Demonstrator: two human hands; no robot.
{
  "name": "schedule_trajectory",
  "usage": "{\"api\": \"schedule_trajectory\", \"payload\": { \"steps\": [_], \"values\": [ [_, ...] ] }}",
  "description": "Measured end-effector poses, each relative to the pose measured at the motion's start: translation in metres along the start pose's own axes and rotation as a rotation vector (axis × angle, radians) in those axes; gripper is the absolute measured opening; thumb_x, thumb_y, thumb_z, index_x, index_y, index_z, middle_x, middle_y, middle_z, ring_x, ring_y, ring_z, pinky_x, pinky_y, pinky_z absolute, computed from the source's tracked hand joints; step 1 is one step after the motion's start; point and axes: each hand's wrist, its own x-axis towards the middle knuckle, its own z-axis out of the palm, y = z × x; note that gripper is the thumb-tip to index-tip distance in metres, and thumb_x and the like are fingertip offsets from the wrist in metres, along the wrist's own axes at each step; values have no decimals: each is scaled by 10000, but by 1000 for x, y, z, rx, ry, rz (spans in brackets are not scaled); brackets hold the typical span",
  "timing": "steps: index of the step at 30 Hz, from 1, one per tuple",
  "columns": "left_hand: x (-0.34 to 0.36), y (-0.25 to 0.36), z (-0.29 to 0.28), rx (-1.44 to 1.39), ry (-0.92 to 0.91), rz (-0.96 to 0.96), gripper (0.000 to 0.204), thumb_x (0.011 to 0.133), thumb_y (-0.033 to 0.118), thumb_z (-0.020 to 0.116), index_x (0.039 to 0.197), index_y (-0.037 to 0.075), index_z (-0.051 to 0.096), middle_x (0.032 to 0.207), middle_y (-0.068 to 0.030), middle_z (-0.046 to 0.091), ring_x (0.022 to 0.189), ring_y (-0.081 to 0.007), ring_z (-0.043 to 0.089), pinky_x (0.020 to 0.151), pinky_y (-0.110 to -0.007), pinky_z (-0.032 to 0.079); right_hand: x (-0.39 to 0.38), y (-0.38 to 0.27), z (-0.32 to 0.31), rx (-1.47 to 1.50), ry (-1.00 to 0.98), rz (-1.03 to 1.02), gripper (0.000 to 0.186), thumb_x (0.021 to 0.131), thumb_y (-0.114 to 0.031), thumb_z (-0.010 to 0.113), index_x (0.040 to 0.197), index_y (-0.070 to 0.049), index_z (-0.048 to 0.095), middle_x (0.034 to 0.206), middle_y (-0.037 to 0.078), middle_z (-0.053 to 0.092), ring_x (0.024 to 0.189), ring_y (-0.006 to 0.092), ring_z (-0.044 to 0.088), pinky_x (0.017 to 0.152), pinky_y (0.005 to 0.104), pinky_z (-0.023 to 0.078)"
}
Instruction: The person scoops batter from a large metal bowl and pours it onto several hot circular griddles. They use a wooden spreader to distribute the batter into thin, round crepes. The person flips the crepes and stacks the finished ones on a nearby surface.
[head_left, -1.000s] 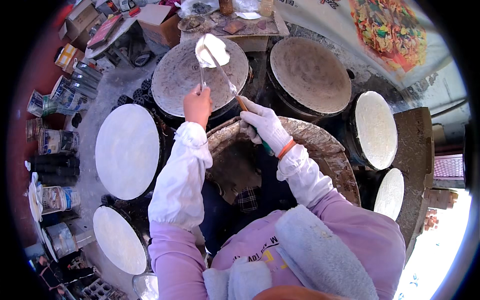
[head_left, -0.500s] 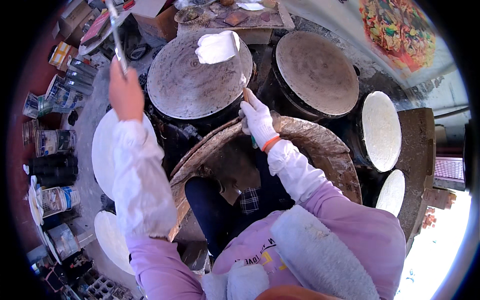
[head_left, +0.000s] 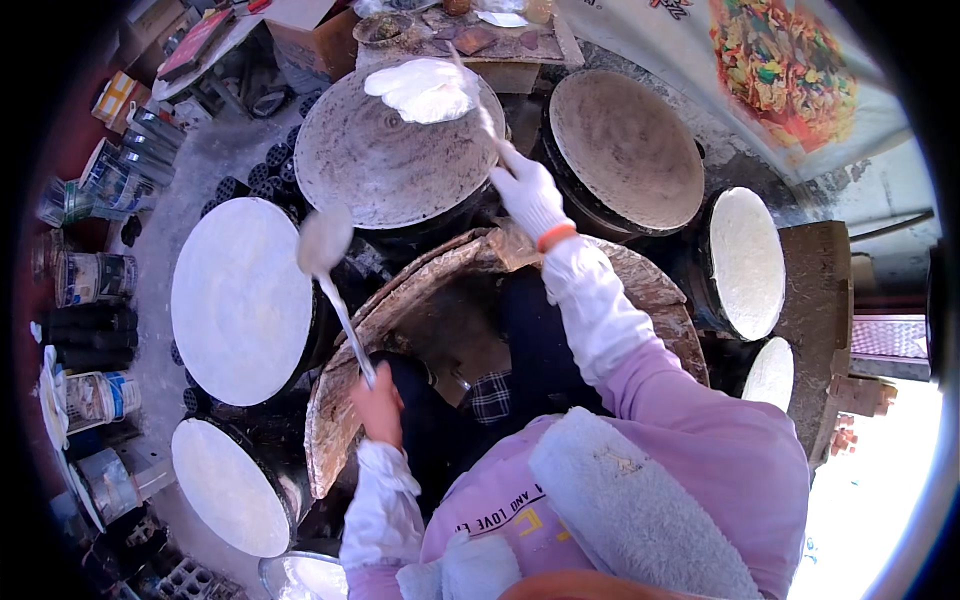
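Note:
My bare left hand point(head_left: 380, 408) is closed round the metal handle of a long ladle point(head_left: 325, 240). The ladle's batter-coated bowl hangs near the right rim of a left griddle point(head_left: 240, 300), which carries a thin white round of batter. My right hand point(head_left: 530, 190), in a white glove with an orange band at the wrist, grips a scraper point(head_left: 487, 118) with a long batter-coated blade. That blade reaches over the far griddle point(head_left: 340, 165), along the right side of a thick pool of white batter point(head_left: 420, 90). The fingertips on the scraper's handle are partly hidden.
A curved, batter-crusted wooden rim point(head_left: 335, 420) surrounds my legs. Another brown griddle point(head_left: 625, 150) stands at the far right; white-covered griddles point(head_left: 748, 265) stand at right and lower left. Black briquettes point(head_left: 265, 185) lie between griddles. A cardboard box point(head_left: 305, 45) sits behind.
My left hand has come down from the upper left toward my lap, with the ladle in it. The batter pool has spread wider to the left, and the scraper has shifted slightly.

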Motion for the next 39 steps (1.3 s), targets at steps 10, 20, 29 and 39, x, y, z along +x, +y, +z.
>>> {"api": "schedule_trajectory", "payload": {
  "steps": [10,20,29,39],
  "values": [
    [-32,-130,-46,556,136,454,212,852,174,611,903,10,735,900,-188,725,834,-378,700,769,-434,546,11,15,53,-308,0,15,449,947,-292,507,1384,-188,520,923,236,704,895,423,676,803,513,524],
    [-11,-151,-43,477,201,376,212,853,142,590,952,39,747,903,-166,732,823,-327,717,753,-409,548,37,24,33,-313,19,-74,481,909,-294,548,1362,-132,558,1021,267,687,993,433,655,876,483,516],
    [-7,-146,-41,512,183,387,204,844,142,586,924,49,749,892,-157,731,764,-330,707,696,-412,537,67,-30,108,-178,-185,-208,432,913,-311,524,1271,-81,595,1104,274,660,1063,457,617,931,508,485],
    [-10,-145,-38,535,206,367,200,846,146,587,910,50,749,895,-158,730,748,-327,705,689,-416,537,146,23,18,-408,-230,-355,447,933,-368,579,1293,-108,627,1019,224,710,951,376,682,861,404,519]
  ]
}}
